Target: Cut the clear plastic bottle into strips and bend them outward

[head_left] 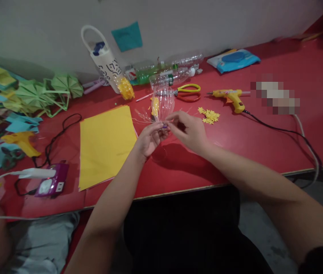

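Between my hands is a see-through plastic bottle (163, 102) cut into thin strips, some of them splayed out to the left. My left hand (152, 140) grips its narrow end from below, with the fingers curled round it. From the right, my right hand (189, 130) pinches at the same narrow end, thumb and forefinger close together; the exact spot they hold is too small to make out. A small pile of yellow paper stars (209, 115) lies right of my right hand. Behind the bottle are scissors (188, 92) with yellow and red handles.
Yellow paper sheets (107, 148) lie left of my hands. One yellow glue gun (230, 97) with a cord is at right, another (21, 142) at left by a purple power socket (53, 180). Plastic bottles (155, 74) and a white tumbler (106, 66) stand along the wall.
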The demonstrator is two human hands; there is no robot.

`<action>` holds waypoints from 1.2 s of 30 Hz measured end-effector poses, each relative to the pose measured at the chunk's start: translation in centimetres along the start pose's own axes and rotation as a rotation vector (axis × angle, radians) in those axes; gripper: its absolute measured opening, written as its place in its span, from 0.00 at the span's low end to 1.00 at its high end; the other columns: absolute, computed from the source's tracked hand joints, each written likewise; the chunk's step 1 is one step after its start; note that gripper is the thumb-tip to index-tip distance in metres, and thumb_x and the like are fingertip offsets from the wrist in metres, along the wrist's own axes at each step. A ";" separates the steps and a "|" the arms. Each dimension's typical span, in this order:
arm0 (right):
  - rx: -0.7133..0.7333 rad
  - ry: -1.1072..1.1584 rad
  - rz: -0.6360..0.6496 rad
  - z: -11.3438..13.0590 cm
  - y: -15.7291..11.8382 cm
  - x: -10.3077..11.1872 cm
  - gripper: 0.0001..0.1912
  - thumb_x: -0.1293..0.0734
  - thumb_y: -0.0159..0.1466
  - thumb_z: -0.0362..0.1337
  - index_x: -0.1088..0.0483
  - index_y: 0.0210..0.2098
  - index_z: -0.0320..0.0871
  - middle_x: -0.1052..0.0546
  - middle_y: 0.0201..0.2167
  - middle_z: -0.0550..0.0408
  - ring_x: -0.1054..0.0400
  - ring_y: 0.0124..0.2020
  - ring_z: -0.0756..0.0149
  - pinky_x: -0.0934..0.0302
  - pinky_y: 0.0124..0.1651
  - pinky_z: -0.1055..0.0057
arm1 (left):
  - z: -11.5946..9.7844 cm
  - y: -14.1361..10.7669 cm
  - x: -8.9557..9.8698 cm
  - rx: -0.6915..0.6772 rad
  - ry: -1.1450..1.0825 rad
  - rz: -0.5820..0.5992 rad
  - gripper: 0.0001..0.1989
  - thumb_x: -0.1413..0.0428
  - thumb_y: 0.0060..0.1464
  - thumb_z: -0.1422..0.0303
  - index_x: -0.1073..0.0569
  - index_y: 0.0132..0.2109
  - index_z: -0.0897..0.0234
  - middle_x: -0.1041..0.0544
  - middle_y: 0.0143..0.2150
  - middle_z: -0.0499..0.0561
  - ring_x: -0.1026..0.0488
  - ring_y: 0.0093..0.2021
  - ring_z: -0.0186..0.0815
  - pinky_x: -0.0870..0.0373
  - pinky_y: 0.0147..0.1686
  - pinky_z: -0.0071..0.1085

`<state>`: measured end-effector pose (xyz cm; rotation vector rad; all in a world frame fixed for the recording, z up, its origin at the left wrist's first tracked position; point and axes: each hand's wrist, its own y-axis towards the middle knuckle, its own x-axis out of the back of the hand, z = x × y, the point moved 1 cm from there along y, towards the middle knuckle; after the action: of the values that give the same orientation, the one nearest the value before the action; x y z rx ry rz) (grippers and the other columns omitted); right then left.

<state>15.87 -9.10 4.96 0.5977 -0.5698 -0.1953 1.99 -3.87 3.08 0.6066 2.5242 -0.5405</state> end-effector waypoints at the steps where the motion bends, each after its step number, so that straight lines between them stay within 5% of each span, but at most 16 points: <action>1: -0.022 0.008 -0.009 -0.1 0.1 0.1 0.07 0.38 0.64 0.35 0.29 0.37 0.42 0.30 0.22 0.62 0.41 0.22 0.74 0.46 0.29 0.74 | 0.0 0.0 0.0 -0.002 -0.001 0.008 0.04 0.42 0.45 0.73 0.24 0.31 0.67 0.23 0.26 0.48 0.29 0.26 0.27 0.32 0.32 0.24; 19: -0.195 0.063 0.064 -0.4 0.5 -0.1 0.09 0.37 0.61 0.33 0.29 0.41 0.43 0.31 0.23 0.62 0.39 0.23 0.72 0.45 0.30 0.73 | 0.1 0.0 -0.1 -0.064 0.129 0.007 0.06 0.37 0.38 0.70 0.25 0.28 0.67 0.24 0.25 0.47 0.29 0.26 0.28 0.34 0.30 0.26; 29: -0.186 0.179 0.046 -0.4 0.5 -0.2 0.01 0.37 0.61 0.34 0.35 0.32 0.44 0.34 0.20 0.64 0.40 0.21 0.73 0.45 0.28 0.74 | 0.2 -0.1 -0.2 -0.059 0.166 0.013 0.07 0.38 0.40 0.68 0.26 0.28 0.67 0.24 0.23 0.48 0.30 0.23 0.28 0.36 0.28 0.26; 36: -0.125 0.067 0.067 -0.1 0.7 0.3 0.04 0.36 0.62 0.34 0.31 0.30 0.43 0.31 0.20 0.62 0.40 0.22 0.73 0.46 0.29 0.74 | 0.2 -0.3 -0.2 -0.035 0.173 -0.010 0.06 0.39 0.43 0.68 0.26 0.28 0.66 0.25 0.22 0.47 0.32 0.21 0.27 0.38 0.25 0.26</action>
<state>16.18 -8.58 5.36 0.4611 -0.5082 -0.1460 2.08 -4.23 3.13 0.6539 2.6937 -0.4642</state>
